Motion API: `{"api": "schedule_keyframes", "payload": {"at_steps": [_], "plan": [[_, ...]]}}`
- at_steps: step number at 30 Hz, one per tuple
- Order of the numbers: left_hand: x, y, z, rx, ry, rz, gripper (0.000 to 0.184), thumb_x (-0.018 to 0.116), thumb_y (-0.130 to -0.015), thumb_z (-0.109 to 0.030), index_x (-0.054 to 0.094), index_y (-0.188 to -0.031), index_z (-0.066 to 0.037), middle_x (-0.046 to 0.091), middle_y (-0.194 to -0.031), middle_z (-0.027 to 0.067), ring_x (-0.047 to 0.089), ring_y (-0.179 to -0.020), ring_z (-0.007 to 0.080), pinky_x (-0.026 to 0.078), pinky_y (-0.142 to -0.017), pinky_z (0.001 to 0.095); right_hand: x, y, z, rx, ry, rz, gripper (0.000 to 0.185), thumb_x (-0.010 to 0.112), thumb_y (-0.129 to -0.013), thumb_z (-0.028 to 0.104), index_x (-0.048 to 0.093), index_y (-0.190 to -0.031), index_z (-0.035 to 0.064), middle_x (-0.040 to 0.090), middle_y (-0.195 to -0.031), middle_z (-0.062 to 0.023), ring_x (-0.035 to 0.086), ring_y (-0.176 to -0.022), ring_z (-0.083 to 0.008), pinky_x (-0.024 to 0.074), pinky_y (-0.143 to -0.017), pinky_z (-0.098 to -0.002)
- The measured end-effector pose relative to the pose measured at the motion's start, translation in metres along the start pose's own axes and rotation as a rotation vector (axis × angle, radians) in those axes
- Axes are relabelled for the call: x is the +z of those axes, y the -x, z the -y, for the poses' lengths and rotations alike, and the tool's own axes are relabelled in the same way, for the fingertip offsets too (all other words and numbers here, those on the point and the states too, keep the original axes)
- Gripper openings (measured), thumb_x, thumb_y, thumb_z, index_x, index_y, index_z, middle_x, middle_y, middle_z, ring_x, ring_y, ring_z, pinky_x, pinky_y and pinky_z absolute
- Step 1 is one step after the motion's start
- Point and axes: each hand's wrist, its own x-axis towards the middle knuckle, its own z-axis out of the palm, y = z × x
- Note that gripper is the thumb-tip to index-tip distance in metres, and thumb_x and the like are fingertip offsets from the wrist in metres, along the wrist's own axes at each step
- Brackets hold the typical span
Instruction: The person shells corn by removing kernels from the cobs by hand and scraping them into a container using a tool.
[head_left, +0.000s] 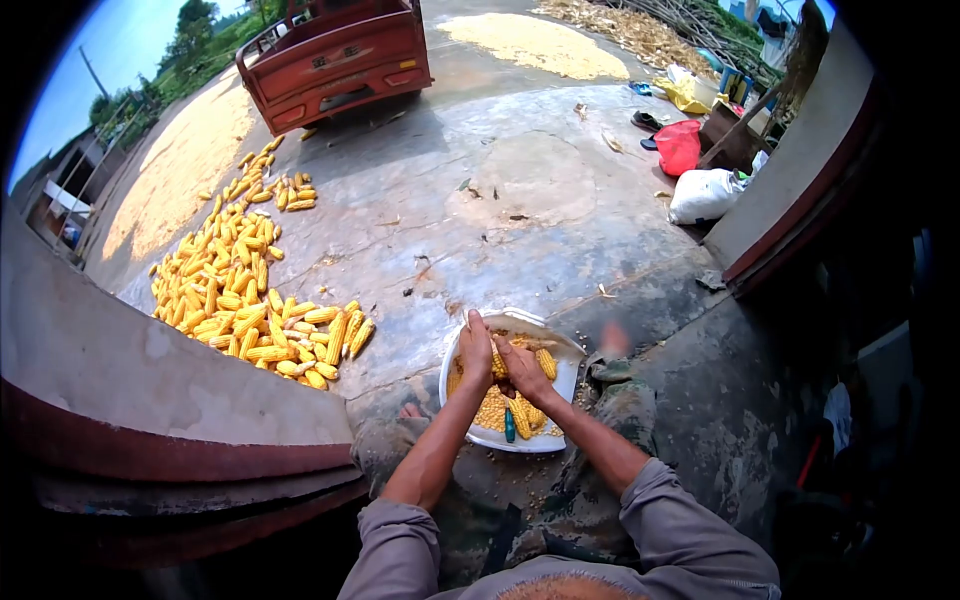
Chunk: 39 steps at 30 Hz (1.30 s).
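Head view: the left hand (476, 352) and the right hand (522, 370) meet above a white plastic basin (530, 444), which is located between the person's knees. The grip of both hands is closed on a yellow ear of corn (498, 364); the hands cover most of this ear, and individual finger positions cannot be fully determined. The held ear is positioned over the basin. The basin contains loose yellow corn kernels (489, 412) and further ears: one yellow ear (546, 363) lies near the right side of the basin, beyond the right hand, and another yellow ear (520, 418) lies on the kernels nearer the person. A slim tool with a teal handle (509, 426) is located just beside the latter ear, with the handle directed toward the person. The basin is on a grey concrete floor (560, 245). A large heap of yellow corn ears (235, 285) is located on the floor to the left, well apart from the basin. A red metal cargo vehicle (345, 68) stands beyond the heap. A white woven sack (704, 195) and a red bag (678, 147) are located at the right, near the wall.
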Motion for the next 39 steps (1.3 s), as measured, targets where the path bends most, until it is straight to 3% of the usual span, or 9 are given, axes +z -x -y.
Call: {"api": "schedule_keyframes", "payload": {"at_steps": [6,8,12,19,25,30,33,37,39], "plan": [[-0.001,-0.018,0.037,0.069,-0.17,-0.022,0.064,0.04,-0.103,-0.055,0.059,-0.089,0.004,0.055,-0.077,0.0077,0.049,-0.07,0.0169,0.043,-0.064,0.0345,0.003,-0.007,-0.026,-0.084,0.266,-0.171,0.061,0.035,-0.105,0.05,0.063,-0.098,-0.0027,0.06,-0.071,-0.0224,0.064,-0.075,-0.0345,0.0466,-0.072,-0.045],[-0.005,-0.009,0.019,-0.061,-0.24,0.065,0.077,0.039,-0.101,-0.056,0.056,-0.116,0.018,0.062,-0.111,0.0361,0.061,-0.106,0.0455,0.045,-0.093,0.0471,0.001,-0.01,-0.031,-0.068,0.309,-0.171,0.06,0.034,-0.106,0.049,0.064,-0.098,-0.002,0.059,-0.066,-0.0206,0.063,-0.063,-0.0313,0.0483,-0.062,-0.0425],[-0.003,-0.006,0.017,-0.012,-0.212,0.024,0.071,0.04,-0.102,-0.054,0.062,-0.102,0.013,0.067,-0.094,0.0279,0.065,-0.091,0.0378,0.048,-0.084,0.0463,0.002,-0.002,-0.018,-0.114,0.076,-0.129,0.059,0.035,-0.106,0.051,0.065,-0.1,-0.0001,0.057,-0.054,-0.0085,0.05,-0.036,-0.0165,0.0417,-0.039,-0.0314],[-0.003,-0.009,0.013,-0.046,-0.04,0.107,0.063,0.043,-0.102,-0.054,0.061,-0.09,0.006,0.06,-0.076,0.0114,0.057,-0.075,0.024,0.046,-0.071,0.041,-0.006,-0.01,-0.027,0.148,-0.21,-0.067,0.054,0.039,-0.105,0.052,0.061,-0.119,0.0045,0.055,-0.059,-0.001,0.049,-0.039,-0.0115,0.0361,-0.039,-0.0242],[-0.006,-0.012,0.015,-0.022,-0.113,0.071,0.056,0.046,-0.101,-0.054,0.059,-0.09,-0.001,0.059,-0.084,0.0101,0.055,-0.077,0.0184,0.047,-0.07,0.0348,-0.009,-0.014,-0.033,-0.058,-0.183,-0.028,0.053,0.043,-0.105,0.046,0.059,-0.125,-0.0014,0.061,-0.106,-0.0111,0.065,-0.092,-0.0224,0.0644,-0.068,-0.0365],[-0.009,-0.014,0.019,-0.012,-0.172,0.064,0.057,0.046,-0.101,-0.053,0.061,-0.091,0.001,0.061,-0.089,0.0116,0.054,-0.083,0.0186,0.046,-0.076,0.0358,-0.012,-0.038,-0.065,-0.198,0.258,-0.105,0.045,0.044,-0.104,0.038,0.063,-0.124,0.0036,0.068,-0.114,-0.0238,0.067,-0.101,-0.0396,0.0495,-0.092,-0.0439],[-0.011,-0.019,0.022,-0.041,-0.156,0.124,0.056,0.045,-0.102,-0.051,0.062,-0.092,0.002,0.062,-0.089,0.0116,0.056,-0.083,0.0196,0.047,-0.076,0.0363,-0.011,-0.028,-0.047,-0.459,0.465,-0.198,0.055,0.041,-0.106,0.047,0.061,-0.125,-0.0012,0.066,-0.097,-0.016,0.068,-0.093,-0.0228,0.0595,-0.065,-0.0366],[-0.009,-0.005,0.003,-0.085,-0.036,0.193,0.056,0.044,-0.103,-0.051,0.062,-0.092,0.002,0.065,-0.092,0.0146,0.06,-0.086,0.0211,0.049,-0.079,0.0362,-0.008,-0.016,-0.023,-0.068,0.357,-0.057,0.051,0.039,-0.106,0.044,0.065,-0.11,-0.0005,0.069,-0.091,-0.0226,0.068,-0.093,-0.0369,0.0511,-0.084,-0.0446],[-0.007,0.001,-0.009,-0.164,0.029,0.312,0.058,0.042,-0.104,-0.051,0.059,-0.099,0.004,0.067,-0.097,0.0184,0.064,-0.09,0.0234,0.052,-0.082,0.0363,0.0,-0.014,-0.025,-0.174,0.252,-0.063,0.06,0.038,-0.106,0.051,0.062,-0.102,-0.0044,0.063,-0.078,-0.0124,0.066,-0.072,-0.0233,0.0528,-0.057,-0.0359]]}}
